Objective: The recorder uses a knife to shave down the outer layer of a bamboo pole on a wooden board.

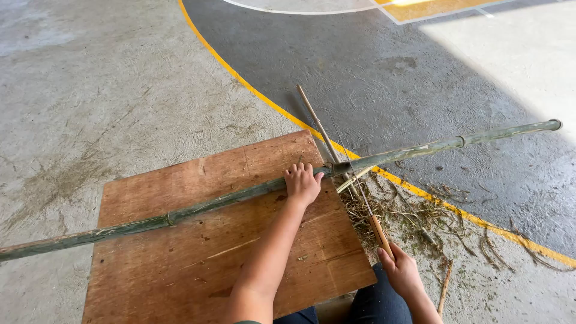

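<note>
A long green bamboo pole (198,210) lies across a brown plywood board (180,264) and reaches out over the concrete floor to the upper right. My left hand (302,183) presses down on the pole near the board's right edge. My right hand (401,271) grips the wooden handle of a long thin blade (354,180). The blade crosses the pole just right of my left hand, at a node, and its tip points away toward the upper left.
Dry bamboo shavings and twigs (420,216) litter the floor right of the board. A yellow painted line (252,90) curves across the concrete, with a darker grey area beyond it. My knee in dark trousers (372,303) shows at the bottom.
</note>
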